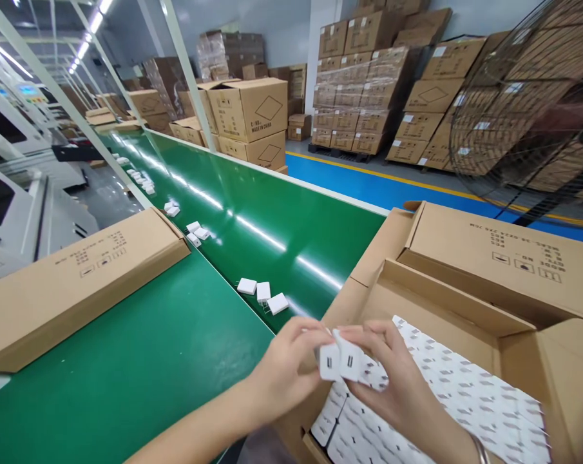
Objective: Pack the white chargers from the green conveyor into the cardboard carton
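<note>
My left hand (286, 367) is closed on a white USB charger (328, 364), gripped between thumb and fingers. A second white USB charger (350, 363) is pinched in my right hand (397, 374). The two chargers are side by side, touching or nearly so, with their USB ports facing me. Both hands are above the near edge of an open carton (458, 299). Inside it, white chargers (469, 393) are packed in tight rows with metal prongs showing. Three loose chargers (263, 292) lie on the green conveyor belt (310, 225) just beyond my left hand.
More chargers (194, 233) lie in small groups up the belt. A long closed carton (88, 277) rests on the green worktop (141, 361) at left; another carton (508, 258) is behind the open one. Stacked boxes (247, 109) and a large fan (527, 109) stand beyond.
</note>
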Demonstrator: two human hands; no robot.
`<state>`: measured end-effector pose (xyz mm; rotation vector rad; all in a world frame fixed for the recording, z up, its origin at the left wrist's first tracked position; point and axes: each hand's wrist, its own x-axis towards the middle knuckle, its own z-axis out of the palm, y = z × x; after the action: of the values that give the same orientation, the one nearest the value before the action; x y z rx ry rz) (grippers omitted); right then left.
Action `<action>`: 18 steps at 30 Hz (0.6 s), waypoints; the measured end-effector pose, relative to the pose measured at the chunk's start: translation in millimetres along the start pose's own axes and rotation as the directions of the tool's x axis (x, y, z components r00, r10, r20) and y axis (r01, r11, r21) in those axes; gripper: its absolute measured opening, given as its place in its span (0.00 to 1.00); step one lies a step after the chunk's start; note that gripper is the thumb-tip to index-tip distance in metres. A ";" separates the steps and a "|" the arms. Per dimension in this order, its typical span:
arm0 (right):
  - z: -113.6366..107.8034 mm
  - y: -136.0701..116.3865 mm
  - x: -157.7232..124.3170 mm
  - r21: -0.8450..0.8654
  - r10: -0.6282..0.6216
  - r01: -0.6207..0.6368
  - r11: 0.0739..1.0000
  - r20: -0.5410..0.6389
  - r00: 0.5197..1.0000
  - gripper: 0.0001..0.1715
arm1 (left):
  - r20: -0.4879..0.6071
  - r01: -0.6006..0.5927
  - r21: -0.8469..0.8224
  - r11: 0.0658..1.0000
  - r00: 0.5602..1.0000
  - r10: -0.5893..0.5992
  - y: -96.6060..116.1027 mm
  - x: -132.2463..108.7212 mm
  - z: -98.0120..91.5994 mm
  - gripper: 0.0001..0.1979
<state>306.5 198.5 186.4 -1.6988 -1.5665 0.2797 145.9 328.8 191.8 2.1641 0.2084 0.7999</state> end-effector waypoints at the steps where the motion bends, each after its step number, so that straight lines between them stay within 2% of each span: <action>1: 2.7 -1.4 -13.4 0.046 0.008 -0.007 0.999 -0.017 1.000 0.30 | -0.009 -0.033 -0.038 0.999 0.999 0.033 4.6 -5.1 5.9 0.18; 3: 8.9 -1.0 -33.3 0.126 0.030 -0.026 0.992 -0.026 0.999 0.31 | 0.003 -0.070 -0.080 0.994 0.997 0.071 10.0 -11.6 14.2 0.19; 6: 13.6 3.1 -47.1 0.160 0.033 -0.032 0.987 -0.007 0.999 0.31 | 0.031 -0.062 -0.104 0.993 0.997 0.065 11.9 -14.4 18.1 0.19; 12: 7.8 1.5 -49.9 0.105 -0.060 0.066 0.992 -0.060 0.996 0.29 | -0.028 -0.072 -0.117 0.990 0.997 0.070 13.6 -17.9 20.4 0.20; 18: 8.9 0.0 -51.2 0.043 -0.070 0.071 0.997 -0.041 0.997 0.29 | 0.006 -0.048 -0.115 0.992 0.999 0.049 12.1 -21.8 23.0 0.19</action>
<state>290.0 155.2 163.1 -1.6024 -1.5762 0.2411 141.4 297.5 179.3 2.0704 0.1025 0.8101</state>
